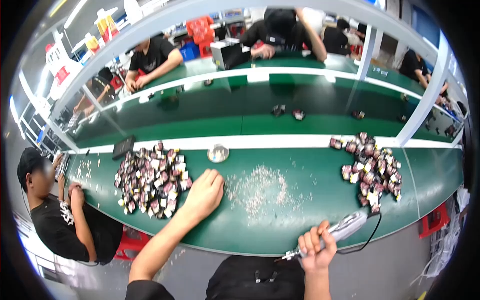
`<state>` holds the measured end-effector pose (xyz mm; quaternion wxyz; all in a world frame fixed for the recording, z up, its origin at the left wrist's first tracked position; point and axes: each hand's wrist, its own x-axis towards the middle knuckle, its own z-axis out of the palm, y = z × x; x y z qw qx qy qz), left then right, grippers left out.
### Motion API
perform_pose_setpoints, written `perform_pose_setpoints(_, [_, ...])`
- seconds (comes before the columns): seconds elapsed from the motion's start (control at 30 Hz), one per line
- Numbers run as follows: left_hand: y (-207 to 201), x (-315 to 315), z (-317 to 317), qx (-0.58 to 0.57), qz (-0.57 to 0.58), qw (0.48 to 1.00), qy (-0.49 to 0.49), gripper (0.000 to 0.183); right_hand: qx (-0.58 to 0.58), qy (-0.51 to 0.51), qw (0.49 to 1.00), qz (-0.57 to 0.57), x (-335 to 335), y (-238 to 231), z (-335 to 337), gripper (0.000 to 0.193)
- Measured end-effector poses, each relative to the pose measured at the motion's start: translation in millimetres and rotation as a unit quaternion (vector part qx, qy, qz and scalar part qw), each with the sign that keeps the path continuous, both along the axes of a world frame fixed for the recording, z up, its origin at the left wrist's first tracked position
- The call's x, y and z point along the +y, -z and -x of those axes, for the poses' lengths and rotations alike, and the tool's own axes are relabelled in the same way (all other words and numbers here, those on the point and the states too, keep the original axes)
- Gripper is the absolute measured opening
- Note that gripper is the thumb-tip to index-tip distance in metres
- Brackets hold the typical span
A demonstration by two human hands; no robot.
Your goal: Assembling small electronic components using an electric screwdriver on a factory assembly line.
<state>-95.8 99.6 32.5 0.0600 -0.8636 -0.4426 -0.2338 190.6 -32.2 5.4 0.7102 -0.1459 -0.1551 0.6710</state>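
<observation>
My right hand (318,246) is wrapped round a silver-grey electric screwdriver (345,227) at the table's front edge. The screwdriver's bit points down and left, towards my body, and a black cord runs from its other end. My left hand (206,192) rests over the green tabletop with its fingers curled in; whatever they hold is hidden. Just right of it lies a loose spread of tiny pale, shiny pieces (260,190), too small to name surely. Left of it sits a heap of small dark parts with white and yellow bits (152,182). A small round dish (218,153) stands behind the hand.
Another heap of similar dark parts (370,167) lies at the right. A black tray (123,148) stands behind the left heap. Beyond the white rail runs a green conveyor belt (245,107) carrying scattered parts. A co-worker (75,220) sits at the left; others sit across the belt.
</observation>
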Motion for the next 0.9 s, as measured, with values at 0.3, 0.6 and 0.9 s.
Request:
perform_pose_setpoints(0.3, [13, 2, 6, -0.051, 0.009, 0.999, -0.008, 0.006, 0.061, -0.009, 0.996, 0.06, -13, -9, 8, 0.012])
perform_pose_setpoints(0.6, [-4, -77, -31, -0.295, 0.103, 0.946, 0.081, 0.009, -0.012, 0.051, 0.998, 0.045, 2, -10, 13, 0.009])
perform_pose_setpoints(0.9, [-13, -136, -67, -0.428, 0.233, 0.869, 0.089, 0.004, -0.009, 0.056, 0.991, -0.122, -19, -64, 5, 0.013])
